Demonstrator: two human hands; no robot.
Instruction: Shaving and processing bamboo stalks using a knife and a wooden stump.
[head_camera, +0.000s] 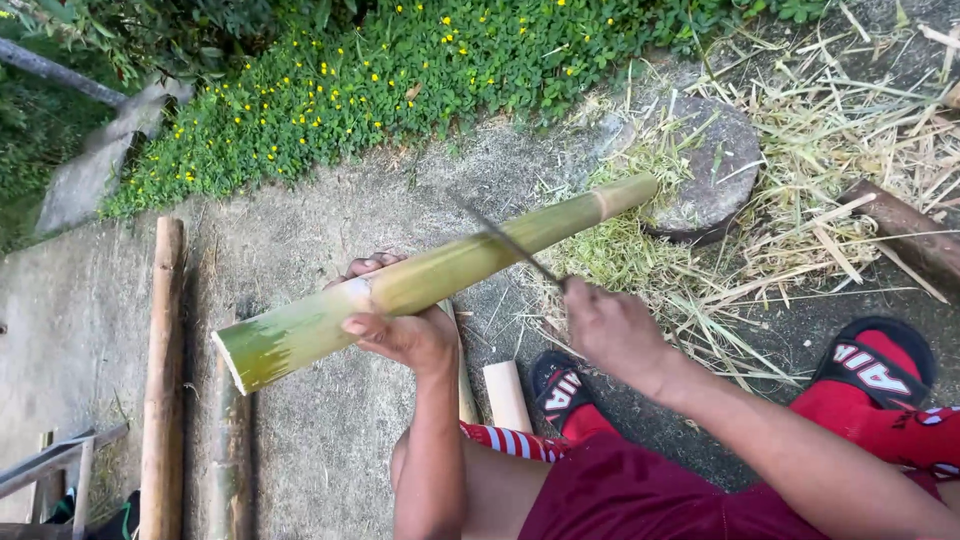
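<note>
Outdoors, from the head camera, we look down at our two hands working over a concrete ground (330, 440). Our left hand (400, 325) wraps its fingers tightly around a green bamboo pole (440, 265), thumb over the top, near the pole's cut lower end. The pole slants from the lower left, where its pale cut face shows, up to the right, its far end resting on a flat round stone (715, 165) at the ground's far edge. Our right hand (612, 330) is closed around the handle of a knife (515, 245); the thin dark blade lies across the pole's middle, touching its skin. Straw-like shavings (860, 120) are heaped around the stone and towards the right edge. Beside the left edge lie two brown poles (165, 380) lengthwise, well apart from our hands. Below the green pole a short pale piece of wood (507, 395) stands by our red-and-black sandal (555, 385). Green plants with yellow flowers (400, 70) border the far side.
</note>
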